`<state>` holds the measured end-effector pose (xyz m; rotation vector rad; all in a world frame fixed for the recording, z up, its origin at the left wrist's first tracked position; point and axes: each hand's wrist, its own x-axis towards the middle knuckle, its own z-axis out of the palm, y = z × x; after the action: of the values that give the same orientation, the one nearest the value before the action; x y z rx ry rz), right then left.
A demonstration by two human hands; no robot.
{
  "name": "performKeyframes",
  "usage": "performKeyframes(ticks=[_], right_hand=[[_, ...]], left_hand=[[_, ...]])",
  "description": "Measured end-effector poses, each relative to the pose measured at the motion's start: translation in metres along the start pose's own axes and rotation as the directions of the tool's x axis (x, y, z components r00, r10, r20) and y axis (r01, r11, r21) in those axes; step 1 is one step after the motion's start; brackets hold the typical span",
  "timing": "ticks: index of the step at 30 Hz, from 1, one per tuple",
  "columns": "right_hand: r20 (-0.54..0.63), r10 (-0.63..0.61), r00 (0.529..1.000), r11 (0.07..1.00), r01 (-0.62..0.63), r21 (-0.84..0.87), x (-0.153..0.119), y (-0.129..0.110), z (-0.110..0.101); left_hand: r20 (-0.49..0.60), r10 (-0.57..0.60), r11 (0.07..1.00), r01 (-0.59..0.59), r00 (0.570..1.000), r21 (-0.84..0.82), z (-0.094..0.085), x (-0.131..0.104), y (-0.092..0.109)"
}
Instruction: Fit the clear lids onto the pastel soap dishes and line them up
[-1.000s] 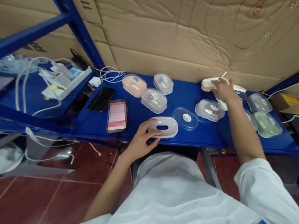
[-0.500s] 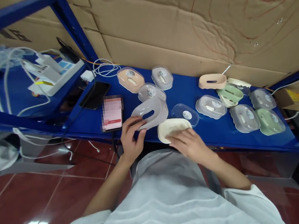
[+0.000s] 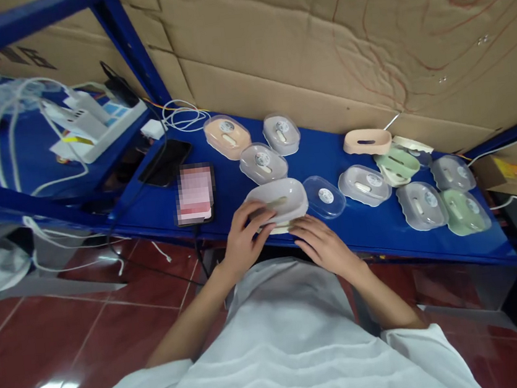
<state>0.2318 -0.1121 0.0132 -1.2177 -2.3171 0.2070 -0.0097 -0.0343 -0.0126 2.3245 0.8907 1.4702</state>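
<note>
A light grey soap dish tray (image 3: 293, 191) sits on top of a cream soap dish base (image 3: 280, 229), of which only a front strip shows. My left hand (image 3: 245, 238) grips the tray's left front rim, its fingers reaching over the edge. At the right front, my right hand (image 3: 323, 244) has its fingers closed on the cream base. Beside the tray's right end a clear lid (image 3: 326, 196) with a round sticker lies flat on the blue table. Just behind stands a lidded grey soap dish (image 3: 263, 163).
Lidded soap dishes stand about: peach (image 3: 228, 136) and grey (image 3: 281, 133) at the back, several grey and green (image 3: 466, 211) to the right. A peach tray (image 3: 367, 142) is near the cardboard. Left are a phone (image 3: 194, 192), a dark phone (image 3: 165, 163) and a power strip (image 3: 109, 136).
My left hand has brought the grey tray rightward onto the cream base. My right hand stays by the base, now mostly covered by the tray.
</note>
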Motion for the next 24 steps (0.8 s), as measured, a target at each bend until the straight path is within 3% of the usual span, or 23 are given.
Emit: performKeyframes(ticks=[2,5,8,11,14,17,21,24], right_hand=[[0.005,-0.026,1.000,0.999,0.026,0.030,-0.005,0.002,0.004],[-0.135,-0.033,0.990,0.999,0.034,0.004,-0.011,0.006,0.004],[-0.234,0.009,0.972,0.996,-0.031,-0.087,-0.010,0.008,-0.002],[-0.115,0.066,0.991,0.979,-0.086,-0.183,0.000,0.009,-0.007],[-0.009,0.056,0.998,0.978,-0.057,-0.199,0.012,0.008,-0.002],[-0.041,0.039,0.998,0.980,-0.046,-0.194,0.017,0.007,0.006],[-0.025,0.022,0.999,0.980,-0.026,-0.196,0.012,0.006,0.005],[-0.036,0.111,0.993,0.966,-0.117,-0.231,0.004,0.014,-0.003]], left_hand=[[0.055,0.035,0.999,-0.035,0.998,-0.009,0.001,-0.001,-0.001],[0.150,0.067,0.997,-0.071,0.986,0.020,-0.001,-0.003,-0.003],[0.177,0.093,0.992,-0.106,0.980,0.070,-0.006,-0.006,-0.006],[0.183,0.106,0.987,-0.126,0.977,0.098,-0.012,-0.005,-0.010],[0.268,0.103,0.988,-0.130,0.958,0.083,-0.017,-0.001,-0.014],[0.337,0.099,0.990,-0.127,0.936,0.064,-0.020,0.000,-0.016],[0.339,0.104,0.991,-0.126,0.935,0.044,-0.019,-0.002,-0.017],[0.304,0.088,0.995,-0.097,0.949,0.016,-0.021,0.000,-0.014]])
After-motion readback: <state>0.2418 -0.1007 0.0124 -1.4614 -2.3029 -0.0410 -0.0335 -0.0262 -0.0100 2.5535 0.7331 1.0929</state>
